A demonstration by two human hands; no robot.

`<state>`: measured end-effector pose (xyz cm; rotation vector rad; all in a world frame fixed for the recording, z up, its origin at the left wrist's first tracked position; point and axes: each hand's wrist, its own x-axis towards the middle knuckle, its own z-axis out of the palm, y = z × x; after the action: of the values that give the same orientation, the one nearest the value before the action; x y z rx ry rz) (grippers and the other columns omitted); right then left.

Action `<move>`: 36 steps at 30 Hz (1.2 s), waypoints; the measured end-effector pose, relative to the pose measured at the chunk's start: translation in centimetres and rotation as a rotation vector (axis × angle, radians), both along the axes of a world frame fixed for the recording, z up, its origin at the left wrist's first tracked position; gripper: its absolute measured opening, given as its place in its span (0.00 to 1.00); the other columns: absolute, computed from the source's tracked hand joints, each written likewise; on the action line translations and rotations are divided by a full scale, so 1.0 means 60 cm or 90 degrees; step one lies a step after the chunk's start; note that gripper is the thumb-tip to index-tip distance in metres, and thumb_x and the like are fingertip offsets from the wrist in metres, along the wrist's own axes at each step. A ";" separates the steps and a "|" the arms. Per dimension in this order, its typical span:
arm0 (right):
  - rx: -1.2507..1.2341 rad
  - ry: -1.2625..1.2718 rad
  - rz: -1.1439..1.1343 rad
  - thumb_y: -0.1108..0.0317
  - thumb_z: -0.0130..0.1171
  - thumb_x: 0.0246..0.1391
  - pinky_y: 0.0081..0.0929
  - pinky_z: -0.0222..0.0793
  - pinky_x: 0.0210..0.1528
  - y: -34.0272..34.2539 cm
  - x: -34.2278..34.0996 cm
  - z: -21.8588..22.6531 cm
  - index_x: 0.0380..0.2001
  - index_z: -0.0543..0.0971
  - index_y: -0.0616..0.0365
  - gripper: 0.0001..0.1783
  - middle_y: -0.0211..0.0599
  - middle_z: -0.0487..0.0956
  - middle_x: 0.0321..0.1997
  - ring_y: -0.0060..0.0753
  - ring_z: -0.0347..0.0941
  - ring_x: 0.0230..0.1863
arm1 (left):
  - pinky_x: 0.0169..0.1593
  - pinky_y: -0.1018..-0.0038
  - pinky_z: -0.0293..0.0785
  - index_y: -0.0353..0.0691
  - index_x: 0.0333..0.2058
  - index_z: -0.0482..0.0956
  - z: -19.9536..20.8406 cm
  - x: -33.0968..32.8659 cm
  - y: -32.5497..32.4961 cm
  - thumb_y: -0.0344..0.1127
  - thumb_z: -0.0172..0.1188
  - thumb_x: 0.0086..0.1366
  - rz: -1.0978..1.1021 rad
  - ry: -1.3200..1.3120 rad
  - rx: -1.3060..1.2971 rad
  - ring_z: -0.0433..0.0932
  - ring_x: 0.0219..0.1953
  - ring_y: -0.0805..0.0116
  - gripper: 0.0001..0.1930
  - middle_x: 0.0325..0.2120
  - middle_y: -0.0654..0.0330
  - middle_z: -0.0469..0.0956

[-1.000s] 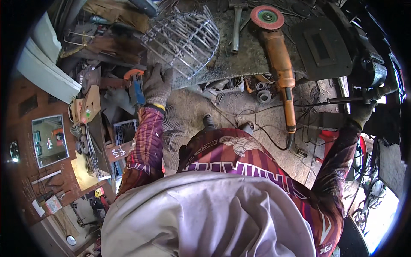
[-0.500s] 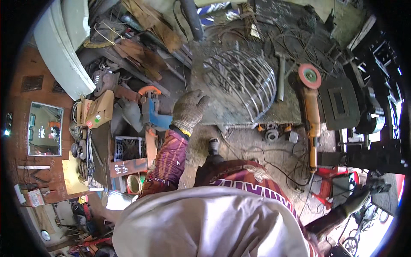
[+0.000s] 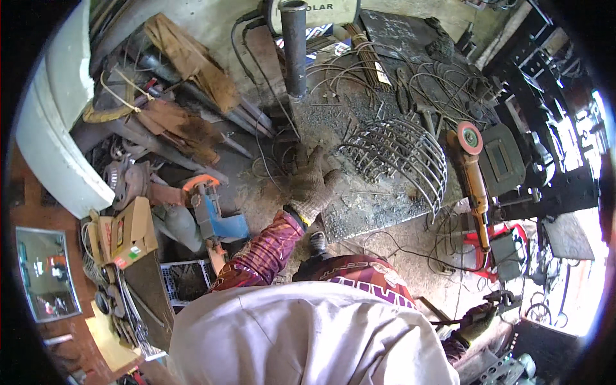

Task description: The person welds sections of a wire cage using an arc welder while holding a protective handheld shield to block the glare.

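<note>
My left hand (image 3: pixel 312 185), in a grey knit glove, reaches over the near left edge of the metal worktable (image 3: pixel 350 221). Its fingers are spread, with nothing in them. To its right, a curved grille of bent metal rods (image 3: pixel 401 157) lies on the table, apart from the hand. Low at the right, my gloved right hand (image 3: pixel 475 321) is closed round a dark metal tool with a jaw-like head (image 3: pixel 502 298); its exact kind is unclear. An orange angle grinder (image 3: pixel 475 186) with a reddish disc lies along the table's right side.
A dark welding mask (image 3: pixel 502 159) sits beyond the grinder. Cut rod pieces and grit cover the tabletop near an upright pipe (image 3: pixel 293 48). Left stand a blue and orange machine (image 3: pixel 218 215) and a cardboard box (image 3: pixel 131 232). Cables (image 3: pixel 410 247) trail across the floor; a red chair (image 3: pixel 478 253) stands right.
The view has shifted, showing more of the table's far side. My left hand has moved right and spread its fingers. My right hand has come lower and closer in, with the dark tool.
</note>
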<state>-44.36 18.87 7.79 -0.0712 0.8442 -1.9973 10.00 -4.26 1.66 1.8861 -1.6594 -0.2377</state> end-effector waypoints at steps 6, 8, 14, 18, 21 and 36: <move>0.193 0.268 -0.136 0.41 0.46 0.66 0.20 0.55 0.10 -0.016 0.137 0.023 0.36 0.76 0.49 0.23 0.19 0.66 0.17 0.17 0.58 0.11 | 0.61 0.49 0.65 0.47 0.63 0.67 -0.005 0.010 -0.011 0.48 0.67 0.57 -0.082 0.096 -0.042 0.65 0.61 0.38 0.36 0.57 0.41 0.65; 0.167 0.298 -0.107 0.39 0.49 0.65 0.18 0.61 0.13 -0.019 0.145 0.018 0.47 0.76 0.48 0.25 0.22 0.71 0.23 0.17 0.64 0.15 | 0.61 0.51 0.65 0.49 0.63 0.67 -0.002 0.014 -0.010 0.48 0.67 0.56 -0.072 0.095 -0.072 0.66 0.59 0.39 0.36 0.55 0.43 0.68; -0.053 0.209 -0.028 0.50 0.54 0.67 0.28 0.78 0.38 0.009 0.087 -0.035 0.57 0.71 0.53 0.23 0.28 0.77 0.39 0.26 0.76 0.40 | 0.62 0.61 0.67 0.36 0.64 0.64 -0.022 0.006 -0.011 0.50 0.66 0.62 -0.069 0.163 -0.030 0.69 0.62 0.48 0.38 0.60 0.44 0.71; -0.068 0.105 0.022 0.52 0.51 0.69 0.24 0.74 0.30 0.035 0.085 -0.039 0.54 0.70 0.58 0.21 0.30 0.78 0.40 0.23 0.74 0.33 | 0.65 0.63 0.64 0.39 0.65 0.65 -0.040 0.003 -0.008 0.53 0.64 0.64 -0.063 0.143 -0.051 0.68 0.63 0.51 0.37 0.61 0.45 0.70; -0.044 0.073 0.031 0.53 0.51 0.69 0.18 0.64 0.22 0.035 0.091 -0.045 0.55 0.70 0.55 0.20 0.21 0.73 0.31 0.16 0.65 0.22 | 0.62 0.62 0.68 0.40 0.63 0.67 -0.055 0.012 -0.005 0.52 0.64 0.63 -0.058 0.127 -0.052 0.72 0.60 0.49 0.35 0.58 0.46 0.73; 0.106 0.149 -0.188 0.38 0.55 0.62 0.28 0.75 0.32 0.053 0.071 -0.022 0.50 0.75 0.51 0.28 0.26 0.76 0.33 0.21 0.74 0.29 | 0.41 0.59 0.77 0.36 0.47 0.79 0.053 -0.151 0.169 0.36 0.62 0.65 -0.432 -0.040 -0.219 0.81 0.35 0.50 0.14 0.34 0.49 0.81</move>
<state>-40.10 22.06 6.49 -0.0913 1.2279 -2.2116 0.94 5.89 4.85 1.0486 -2.1766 -0.1480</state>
